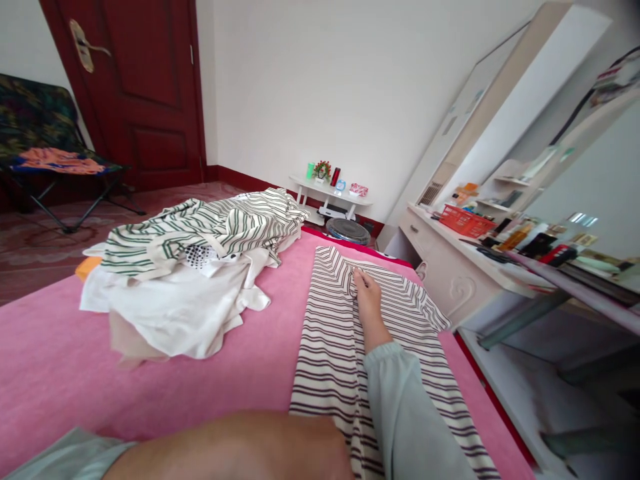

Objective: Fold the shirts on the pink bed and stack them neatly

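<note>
A cream shirt with dark stripes lies flat on the pink bed cover, collar end away from me. My right hand reaches along it in a pale green sleeve, and its fingertips pinch the fabric near the collar. My left hand is very close to the camera at the bottom edge. It rests at the near hem of the striped shirt. Its fingers are hidden, so I cannot say whether they grip.
A heap of clothes lies on the bed's left, a green-striped top over white garments. A white dresser with a red basket and bottles stands right. Beyond are a low white shelf, a folding chair and a dark red door.
</note>
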Demonstrator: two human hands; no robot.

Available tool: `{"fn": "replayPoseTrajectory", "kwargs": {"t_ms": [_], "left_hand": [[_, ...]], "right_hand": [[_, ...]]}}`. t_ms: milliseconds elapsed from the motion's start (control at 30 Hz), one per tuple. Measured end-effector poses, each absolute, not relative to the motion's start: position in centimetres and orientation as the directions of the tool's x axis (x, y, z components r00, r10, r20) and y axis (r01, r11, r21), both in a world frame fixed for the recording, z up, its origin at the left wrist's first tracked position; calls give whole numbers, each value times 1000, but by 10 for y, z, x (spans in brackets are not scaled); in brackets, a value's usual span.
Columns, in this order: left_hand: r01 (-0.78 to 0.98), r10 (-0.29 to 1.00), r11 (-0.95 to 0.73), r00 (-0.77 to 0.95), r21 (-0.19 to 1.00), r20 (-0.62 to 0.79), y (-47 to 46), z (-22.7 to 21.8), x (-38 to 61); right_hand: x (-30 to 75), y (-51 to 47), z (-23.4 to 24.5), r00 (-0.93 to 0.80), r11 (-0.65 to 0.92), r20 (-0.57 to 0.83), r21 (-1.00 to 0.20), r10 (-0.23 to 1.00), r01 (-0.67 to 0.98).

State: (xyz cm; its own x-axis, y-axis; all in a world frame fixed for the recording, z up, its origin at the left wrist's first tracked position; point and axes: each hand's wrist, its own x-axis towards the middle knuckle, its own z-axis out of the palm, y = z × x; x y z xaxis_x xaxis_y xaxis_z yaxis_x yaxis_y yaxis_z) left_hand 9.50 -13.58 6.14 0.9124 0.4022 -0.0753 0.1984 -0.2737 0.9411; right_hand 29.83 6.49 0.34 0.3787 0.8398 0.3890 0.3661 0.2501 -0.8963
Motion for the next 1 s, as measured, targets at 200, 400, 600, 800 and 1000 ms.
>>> {"fn": "replayPoseTrajectory", "kwargs": {"t_ms": [200, 400, 600, 800, 1000], "left_hand": [[533, 753, -596, 630, 601, 190, -106, 46, 95], [609, 730, -630, 676, 481, 100, -98, 34, 90], [622, 729, -627, 681, 470, 70, -101, 35, 91], [595, 720, -648, 683, 476, 125, -98, 26, 89], [607, 714, -662, 688, 440, 125, -98, 27, 86]], "right_hand": [[304, 69, -3, 374, 200, 438, -825, 817, 529], [304, 64, 2, 370, -2, 414, -665, 832, 747], [289, 53, 12, 277, -96, 460, -379, 843, 921], [280, 50, 16, 140, -127, 77, -149, 987, 981], [292, 16, 16, 170, -162, 95, -86, 981, 983]]}}
